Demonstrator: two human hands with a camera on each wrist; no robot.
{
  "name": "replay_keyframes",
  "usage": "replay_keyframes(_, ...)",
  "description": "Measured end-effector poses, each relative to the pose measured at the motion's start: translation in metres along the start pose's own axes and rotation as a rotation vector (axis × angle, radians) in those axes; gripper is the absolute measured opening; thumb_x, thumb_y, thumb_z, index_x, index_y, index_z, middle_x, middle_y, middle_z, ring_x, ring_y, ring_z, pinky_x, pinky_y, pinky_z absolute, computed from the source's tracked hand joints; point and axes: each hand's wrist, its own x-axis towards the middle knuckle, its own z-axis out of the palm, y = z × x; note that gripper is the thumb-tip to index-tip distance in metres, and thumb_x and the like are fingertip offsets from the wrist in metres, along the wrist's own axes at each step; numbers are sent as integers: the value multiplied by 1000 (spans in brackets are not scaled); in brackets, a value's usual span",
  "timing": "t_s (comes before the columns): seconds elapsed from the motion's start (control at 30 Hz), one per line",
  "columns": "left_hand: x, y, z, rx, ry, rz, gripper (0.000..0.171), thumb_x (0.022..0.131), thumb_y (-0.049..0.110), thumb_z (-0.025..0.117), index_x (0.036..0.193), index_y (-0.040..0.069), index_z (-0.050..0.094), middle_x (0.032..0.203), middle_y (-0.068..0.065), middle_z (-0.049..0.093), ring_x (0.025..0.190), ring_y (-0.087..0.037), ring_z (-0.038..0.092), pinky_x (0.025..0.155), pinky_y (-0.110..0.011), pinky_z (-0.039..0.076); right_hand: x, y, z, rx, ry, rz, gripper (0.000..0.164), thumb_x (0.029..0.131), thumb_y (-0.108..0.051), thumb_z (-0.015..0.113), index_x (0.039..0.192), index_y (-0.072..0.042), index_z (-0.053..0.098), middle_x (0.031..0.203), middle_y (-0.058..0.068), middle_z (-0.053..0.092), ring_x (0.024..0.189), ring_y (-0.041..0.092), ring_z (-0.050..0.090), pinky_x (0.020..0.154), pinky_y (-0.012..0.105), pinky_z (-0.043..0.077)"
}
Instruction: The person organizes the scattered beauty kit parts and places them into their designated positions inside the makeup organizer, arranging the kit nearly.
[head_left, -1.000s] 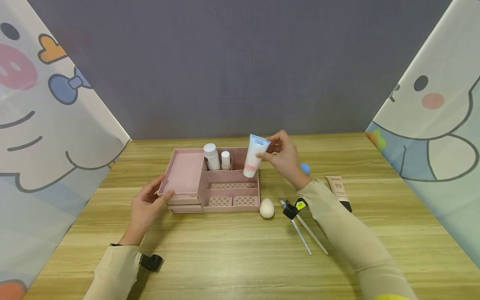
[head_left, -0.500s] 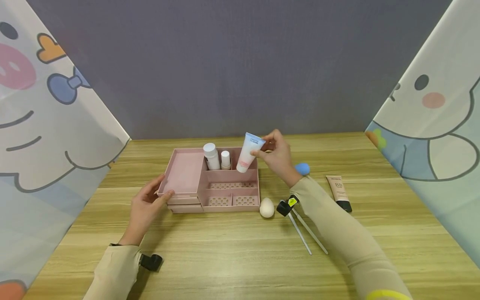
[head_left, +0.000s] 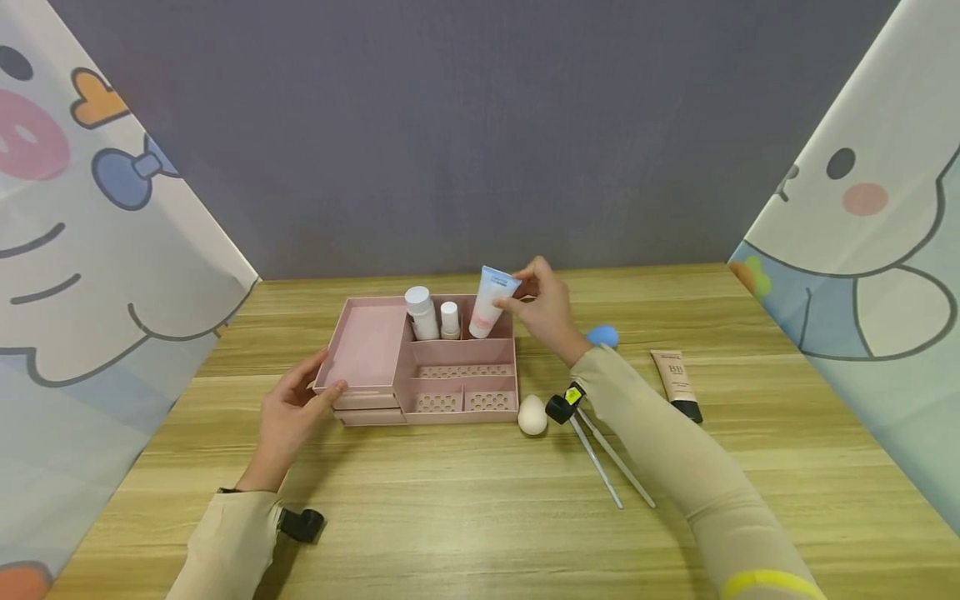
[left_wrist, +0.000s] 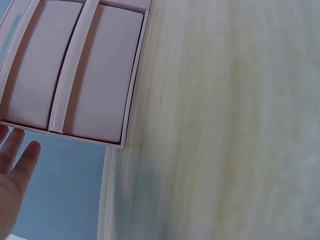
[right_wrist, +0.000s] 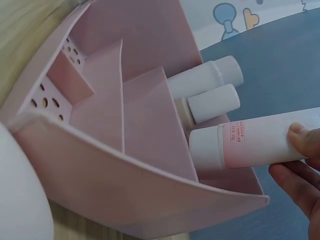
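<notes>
A pink cosmetics organizer (head_left: pixel 371 342) stands on the table, with drawers on the left and open compartments on the right. My left hand (head_left: pixel 296 410) holds its front left corner, thumb at the front edge and fingers along the side. Between thumb and fingers, my right hand (head_left: pixel 546 307) pinches a white and blue squeeze tube (head_left: pixel 491 300) near its flat end. The tube tilts, cap down, into the back right compartment. Left of it in the back row stand a larger white-capped bottle (head_left: pixel 422 315) and a small white-capped bottle (head_left: pixel 450 321).
A white egg-shaped makeup sponge (head_left: pixel 532 415) lies by the organizer's front right corner. Two thin brushes (head_left: pixel 617 457) lie below my right forearm. Farther right are a blue rounded item (head_left: pixel 602 336) and a BB cream tube (head_left: pixel 677 383). A grey panel (head_left: pixel 480 142) rises behind the table.
My right hand has moved left and brought the squeeze tube lower, its cap end now inside the back right compartment. The left hand stays at the organizer's corner.
</notes>
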Motion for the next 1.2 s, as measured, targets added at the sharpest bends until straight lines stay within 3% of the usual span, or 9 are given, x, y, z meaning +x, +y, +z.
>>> replay_keyframes(0.33, 0, 0, 0, 5, 3, -2, 50, 85, -15, 70, 133, -9, 58, 133, -10, 61, 111, 1, 60, 85, -12, 51, 1, 6, 3, -25, -88, 24, 37, 76, 15, 78, 96, 7, 47, 93, 26, 65, 79, 37, 67, 63, 18, 51)
replay_keyframes(0.7, 0, -1, 0, -7, -1, 11, 50, 84, -17, 69, 132, -15, 54, 132, -2, 61, 113, 1, 59, 86, -13, 50, 0, 6, 5, -151, -218, 20, 30, 83, 3, 78, 93, 1, 50, 93, 22, 69, 84, 34, 69, 68, 36, 58)
replay_keyframes(0.93, 0, -1, 0, 7, -4, 4, 51, 84, -16, 69, 133, -13, 55, 129, 7, 60, 113, 2, 58, 86, -12, 50, -1, 8, 7, -199, -261, -17, 26, 84, 0, 78, 92, -1, 54, 92, 19, 68, 81, 30, 68, 67, 34, 57)
replay_keyframes(1.2, 0, 0, -1, 9, -1, -5, 50, 85, -15, 70, 132, -14, 55, 133, -2, 61, 113, 2, 59, 87, -13, 51, -1, 8, 10, -206, -298, 24, 21, 85, 0, 78, 90, -2, 58, 97, 17, 70, 82, 27, 69, 66, 32, 57)
